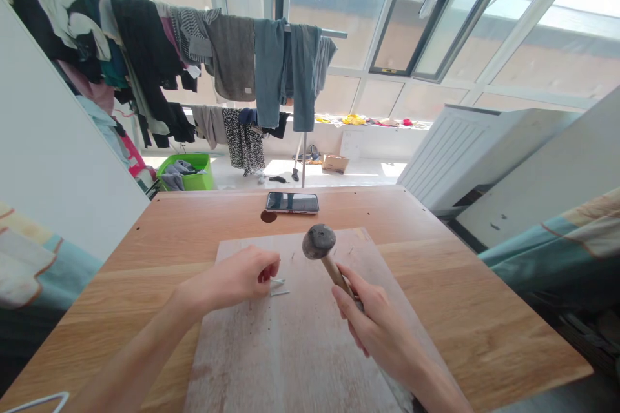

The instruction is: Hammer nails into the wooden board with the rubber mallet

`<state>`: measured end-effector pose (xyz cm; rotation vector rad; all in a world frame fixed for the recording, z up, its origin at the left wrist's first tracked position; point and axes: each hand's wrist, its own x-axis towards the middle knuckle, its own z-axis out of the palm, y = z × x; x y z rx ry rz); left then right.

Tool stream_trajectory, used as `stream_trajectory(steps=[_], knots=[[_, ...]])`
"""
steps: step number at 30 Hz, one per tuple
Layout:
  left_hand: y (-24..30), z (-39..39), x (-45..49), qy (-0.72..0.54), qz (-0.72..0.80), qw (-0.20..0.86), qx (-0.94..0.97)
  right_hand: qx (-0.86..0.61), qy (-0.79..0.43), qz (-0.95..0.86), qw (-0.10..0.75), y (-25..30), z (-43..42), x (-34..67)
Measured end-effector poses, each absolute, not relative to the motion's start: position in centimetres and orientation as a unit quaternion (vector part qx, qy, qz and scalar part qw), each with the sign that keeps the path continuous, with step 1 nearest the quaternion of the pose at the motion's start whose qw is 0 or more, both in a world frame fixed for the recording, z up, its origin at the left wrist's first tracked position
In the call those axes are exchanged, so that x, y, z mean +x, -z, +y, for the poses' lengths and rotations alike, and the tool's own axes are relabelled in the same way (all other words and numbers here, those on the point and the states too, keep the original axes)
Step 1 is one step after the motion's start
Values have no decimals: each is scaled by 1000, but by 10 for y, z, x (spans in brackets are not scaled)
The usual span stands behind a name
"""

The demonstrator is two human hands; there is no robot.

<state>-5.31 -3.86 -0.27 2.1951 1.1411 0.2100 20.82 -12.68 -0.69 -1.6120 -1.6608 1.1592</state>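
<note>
My right hand [371, 310] is wrapped round the wooden handle of a mallet [318, 242]. The mallet's dark, rounded head is raised over the pale wooden board [290, 361]. Over the board's left part, my left hand [252, 274] is closed, thumb and fingertips pinched together. What lies between these fingertips is hidden. Right beside them are a nail [279, 293] and a second nail [278, 281]; whether the fingers touch them I cannot tell. Farther back, thin nails [351, 250] stick up from the board behind the mallet head.
The board rests on a wooden table [465, 271]. A phone [292, 202] lies near the far edge, beside a round hole [268, 216]. A white wire-like item [43, 402] is at the near left corner. Beyond stand a clothes rack with laundry [232, 58] and a green basket [201, 171].
</note>
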Motion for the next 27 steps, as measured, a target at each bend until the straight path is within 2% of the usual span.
stream_trajectory(steps=[13,21,27], knots=[[-2,-32,-59,-90,420,380,819,-603,-429,-614,274,10,-126,212],[3,-24,-56,-187,429,277,839,-600,-426,-619,273,7,-127,212],[4,-26,-48,-148,438,195,865,-599,-431,-617,274,9,-128,214]])
